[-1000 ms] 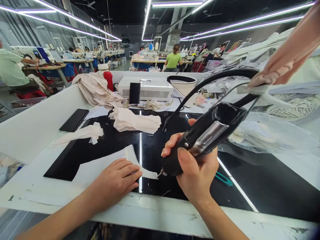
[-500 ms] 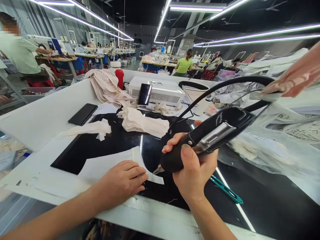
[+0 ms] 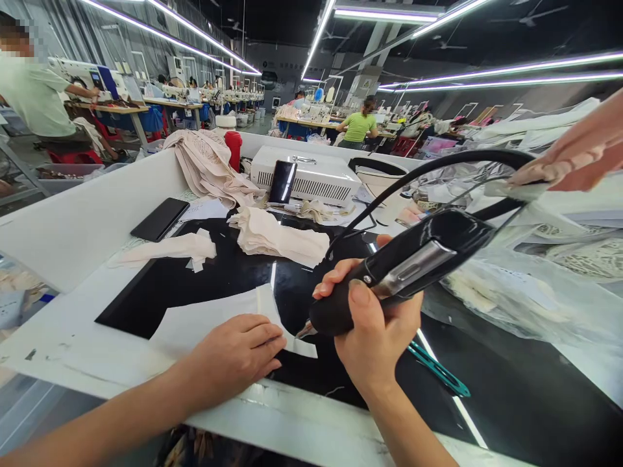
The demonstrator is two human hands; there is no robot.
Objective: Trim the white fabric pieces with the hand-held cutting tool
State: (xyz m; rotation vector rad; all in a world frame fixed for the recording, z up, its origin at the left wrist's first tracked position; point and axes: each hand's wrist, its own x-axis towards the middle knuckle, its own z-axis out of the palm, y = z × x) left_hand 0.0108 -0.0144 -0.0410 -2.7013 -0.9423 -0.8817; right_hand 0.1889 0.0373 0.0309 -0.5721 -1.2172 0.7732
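Observation:
My left hand (image 3: 243,353) lies flat, fingers side by side, on a white fabric piece (image 3: 209,319) that rests over a glossy black board (image 3: 214,285). In my right hand (image 3: 374,324) is a black handheld tool (image 3: 403,266) with a metal strip along its side and a thick black cable. Its pointed metal tip touches or hovers at the curved edge of the fabric, just right of my left fingertips. At the upper right another person's hand (image 3: 559,165) holds whitish material near the back end of the tool.
Beyond are a stack of cream fabric (image 3: 280,237), a dark phone (image 3: 160,219), an upright phone (image 3: 282,183) and a white vented box (image 3: 306,175). A teal tool (image 3: 440,371) lies right of my right hand. Plastic-wrapped fabric (image 3: 511,292) sits at right. People sit at sewing tables behind.
The black tool and my right hand have shifted very slightly left, with the tip still at the fabric's curved edge. My left hand stays on the fabric.

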